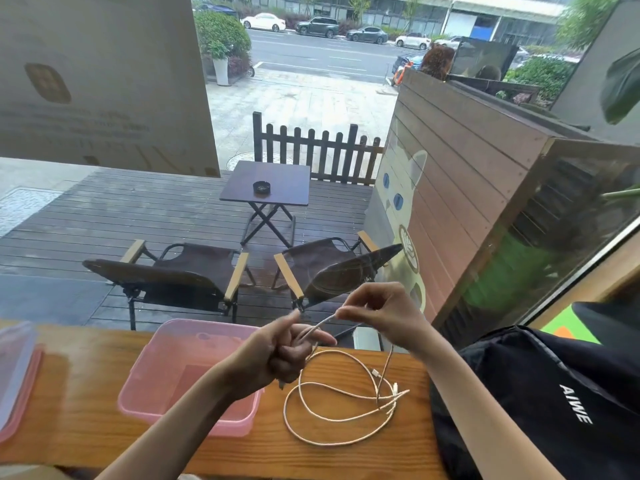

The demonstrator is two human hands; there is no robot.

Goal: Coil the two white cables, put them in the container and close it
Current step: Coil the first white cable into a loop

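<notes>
A white cable (332, 407) lies in loose loops on the wooden counter (86, 434), right of a pink translucent container (138, 400) that stands open. My left hand (277, 358) is closed around one end of the cable, just above the container's right edge. My right hand (381, 313) pinches the same cable a little higher and to the right, so a short taut stretch runs between the two hands. Two plug ends rest near the loops' right side. Whether the loops are one cable or two, I cannot tell.
The container's lid (17, 375) lies at the counter's left end. A black bag (554, 403) with white lettering fills the counter's right end, close to the loops. A window pane stands right behind the counter; chairs and a small table are outside.
</notes>
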